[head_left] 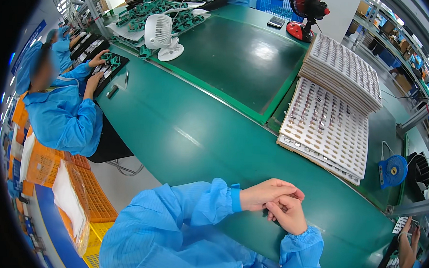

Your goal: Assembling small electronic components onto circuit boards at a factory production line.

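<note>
The left forearm is stretched toward the right, while the right forearm is held up from the lower edge; both are covered by blue sleeves. The left hand and the right hand are held close together, their fingers bent. The right thumb is pointed leftward, and some fingertips are hidden.

A factory assembly floor is shown: to the left of the left hand, green parts are handled by a blue-clad worker, with orange crates set nearby; beyond the right hand, trays of small pieces are stacked on a long green workbench, and loaded shelving is seen farther off.
</note>
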{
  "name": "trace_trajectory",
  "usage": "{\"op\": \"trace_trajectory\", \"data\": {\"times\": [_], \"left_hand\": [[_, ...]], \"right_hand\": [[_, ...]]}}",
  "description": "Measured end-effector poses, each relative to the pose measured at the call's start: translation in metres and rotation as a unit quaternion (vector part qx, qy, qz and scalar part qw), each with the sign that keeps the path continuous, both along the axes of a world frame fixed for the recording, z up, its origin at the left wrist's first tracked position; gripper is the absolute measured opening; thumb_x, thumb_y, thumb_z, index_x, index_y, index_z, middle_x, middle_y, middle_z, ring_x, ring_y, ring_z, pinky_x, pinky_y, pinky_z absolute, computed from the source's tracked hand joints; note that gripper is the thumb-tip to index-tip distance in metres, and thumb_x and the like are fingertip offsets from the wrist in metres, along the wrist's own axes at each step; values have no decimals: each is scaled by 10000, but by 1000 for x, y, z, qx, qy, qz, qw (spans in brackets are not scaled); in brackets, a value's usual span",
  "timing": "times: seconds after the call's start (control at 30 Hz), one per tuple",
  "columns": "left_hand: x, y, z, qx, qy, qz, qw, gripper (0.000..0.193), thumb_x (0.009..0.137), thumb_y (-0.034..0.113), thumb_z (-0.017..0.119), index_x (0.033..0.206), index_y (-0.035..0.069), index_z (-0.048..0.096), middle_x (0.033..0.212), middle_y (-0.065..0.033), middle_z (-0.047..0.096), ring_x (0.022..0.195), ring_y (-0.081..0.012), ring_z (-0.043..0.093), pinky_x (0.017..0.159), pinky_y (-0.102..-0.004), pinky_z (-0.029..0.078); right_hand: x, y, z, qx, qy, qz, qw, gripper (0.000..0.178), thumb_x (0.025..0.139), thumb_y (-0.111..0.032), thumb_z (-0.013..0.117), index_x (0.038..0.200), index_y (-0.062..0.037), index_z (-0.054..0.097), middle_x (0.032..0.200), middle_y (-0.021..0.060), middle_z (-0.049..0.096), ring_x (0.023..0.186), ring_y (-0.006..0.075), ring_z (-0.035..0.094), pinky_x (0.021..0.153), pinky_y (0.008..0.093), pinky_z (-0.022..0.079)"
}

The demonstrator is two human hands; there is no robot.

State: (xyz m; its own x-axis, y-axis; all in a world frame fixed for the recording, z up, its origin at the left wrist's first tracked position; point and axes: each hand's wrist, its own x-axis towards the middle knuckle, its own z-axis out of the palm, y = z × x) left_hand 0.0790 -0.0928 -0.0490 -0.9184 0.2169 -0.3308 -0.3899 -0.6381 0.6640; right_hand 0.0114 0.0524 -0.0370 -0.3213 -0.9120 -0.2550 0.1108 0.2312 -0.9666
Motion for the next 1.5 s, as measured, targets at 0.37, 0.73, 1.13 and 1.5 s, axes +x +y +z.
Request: {"op": "trace_trajectory", "data": {"times": [0.37, 0.73, 1.13, 1.5], "left_hand": [[1, 1, 2, 5, 10, 5, 1000, 359, 1046, 243, 423, 1215, -23, 593, 1173, -110, 626, 1016, -148, 615, 843, -272, 529], [1, 0, -4, -1, 8, 5, 1000, 357, 1044, 246, 427, 1212, -21, 593, 1157, -108, 630, 995, -142, 621, 800, -264, 536], [-1, 3, -5, 18, 37, 6, 999, 362, 1039, 280, 466, 1202, -16, 596, 1127, -105, 627, 910, -124, 621, 727, -239, 530], [1, 2, -3, 15, 46, 10, 999, 360, 1038, 287, 463, 1192, -7, 601, 1125, -104, 626, 914, -125, 620, 728, -243, 527]], "right_hand": [[0, 1, 0, 1, -5, 3, 1000, 145, 939, -117, 641, 882, 16, 640, 678, 54, 653, 613, 103, 620, 537, 223, 461], [1, -3, 2, 1, 8, 0, 1000, 136, 929, -102, 649, 873, 22, 651, 672, 55, 659, 608, 109, 629, 536, 227, 476], [0, 2, -2, 4, 4, -22, 1000, 99, 910, -62, 658, 887, 34, 651, 699, 65, 657, 616, 121, 633, 534, 235, 486], [0, 0, 1, 9, 28, -16, 999, 95, 913, -68, 654, 899, 23, 677, 679, 52, 663, 599, 109, 623, 531, 227, 473]]}}
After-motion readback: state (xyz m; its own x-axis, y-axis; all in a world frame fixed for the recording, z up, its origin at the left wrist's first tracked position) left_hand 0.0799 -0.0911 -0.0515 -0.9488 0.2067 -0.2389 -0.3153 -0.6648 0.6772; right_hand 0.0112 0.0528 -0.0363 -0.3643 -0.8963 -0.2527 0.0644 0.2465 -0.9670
